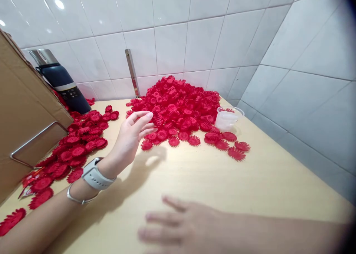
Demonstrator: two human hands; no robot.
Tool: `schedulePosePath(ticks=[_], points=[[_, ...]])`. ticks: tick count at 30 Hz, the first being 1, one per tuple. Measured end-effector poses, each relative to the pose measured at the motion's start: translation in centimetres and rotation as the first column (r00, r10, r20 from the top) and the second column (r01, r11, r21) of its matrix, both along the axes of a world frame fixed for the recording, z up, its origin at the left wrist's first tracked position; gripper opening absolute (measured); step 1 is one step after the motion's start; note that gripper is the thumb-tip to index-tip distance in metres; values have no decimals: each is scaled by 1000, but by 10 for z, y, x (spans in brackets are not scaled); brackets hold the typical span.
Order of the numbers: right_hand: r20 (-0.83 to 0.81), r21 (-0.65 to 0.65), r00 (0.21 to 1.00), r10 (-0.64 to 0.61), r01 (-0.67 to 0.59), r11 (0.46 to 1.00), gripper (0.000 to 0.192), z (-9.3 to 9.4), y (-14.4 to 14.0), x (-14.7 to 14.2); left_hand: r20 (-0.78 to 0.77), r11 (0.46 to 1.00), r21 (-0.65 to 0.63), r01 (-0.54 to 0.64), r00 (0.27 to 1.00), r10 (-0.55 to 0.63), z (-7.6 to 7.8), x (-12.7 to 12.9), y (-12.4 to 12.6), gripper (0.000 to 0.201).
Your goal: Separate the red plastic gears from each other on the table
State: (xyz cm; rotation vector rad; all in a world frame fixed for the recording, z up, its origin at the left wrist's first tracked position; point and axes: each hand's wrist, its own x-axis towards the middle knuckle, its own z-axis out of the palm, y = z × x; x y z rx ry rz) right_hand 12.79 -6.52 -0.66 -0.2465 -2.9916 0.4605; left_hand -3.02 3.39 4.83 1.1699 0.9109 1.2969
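Observation:
A large heap of red scalloped felt rosettes (178, 109) lies on the table against the tiled wall. My left hand (132, 133), with a pale watch strap and a bracelet on its wrist, hovers above the table at the heap's near left side. Its fingers are curved and apart, and I see nothing held in them. Lower down, my right hand (180, 224) is smeared by motion over the bare tabletop (211, 179). Its fingers are spread, with nothing in them. Several loose rosettes lie along the front of the heap.
A clear plastic tub (226, 119) sits right of the heap. More rosettes (78, 150) spread along the left, beside a cardboard box (30, 109) with a metal wire handle (33, 139). A dark bottle (62, 83) leans behind them. A metal strip (131, 72) stands against the wall.

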Motion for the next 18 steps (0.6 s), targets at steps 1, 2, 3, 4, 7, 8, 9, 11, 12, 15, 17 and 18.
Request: schedulePosePath(ticks=[1, 2, 3, 4, 7, 8, 9, 11, 12, 15, 17, 18], points=[[15, -15, 996, -86, 86, 996, 45, 1, 12, 8, 0, 1000, -5, -2, 1000, 2, -1, 0, 0, 15], [8, 3, 982, -188, 188, 982, 47, 3, 25, 17, -6, 1000, -6, -3, 1000, 3, -2, 0, 0, 15], [-2, 42, 957, -291, 291, 956, 48, 5, 39, 26, -15, 1000, -4, 0, 1000, 0, -2, -1, 0, 16], [-30, 103, 922, -386, 387, 916, 48, 7, 52, 35, -24, 1000, 3, 4, 1000, -4, -3, -1, 0, 17], [-144, 250, 861, -488, 509, 824, 46, 16, 71, 52, -42, 999, 37, 21, 999, -19, -3, 0, -2, 19], [-187, 268, 830, -525, 558, 786, 46, 19, 69, 52, -44, 999, 47, 24, 999, -21, -3, 1, -2, 18], [-217, 270, 794, -567, 607, 747, 46, 23, 62, 48, -46, 998, 56, 24, 999, -21, -3, 2, -2, 18], [-228, 230, 745, -627, 667, 709, 49, 28, 38, 33, -40, 997, 74, 17, 999, -14, -3, 4, -1, 16], [-222, 189, 736, -640, 676, 712, 51, 29, 24, 22, -35, 996, 85, 9, 999, -6, -2, 5, 0, 16], [-178, 37, 820, -544, 558, 829, 55, 24, -18, -15, -14, 993, 119, -27, 999, 29, -2, 8, 4, 13], [-141, -72, 884, -446, 440, 895, 56, 16, -35, -33, 4, 991, 126, -53, 999, 53, -2, 10, 5, 11], [-147, -106, 894, -423, 411, 906, 56, 13, -40, -38, 13, 991, 123, -61, 998, 60, -2, 10, 4, 10]])
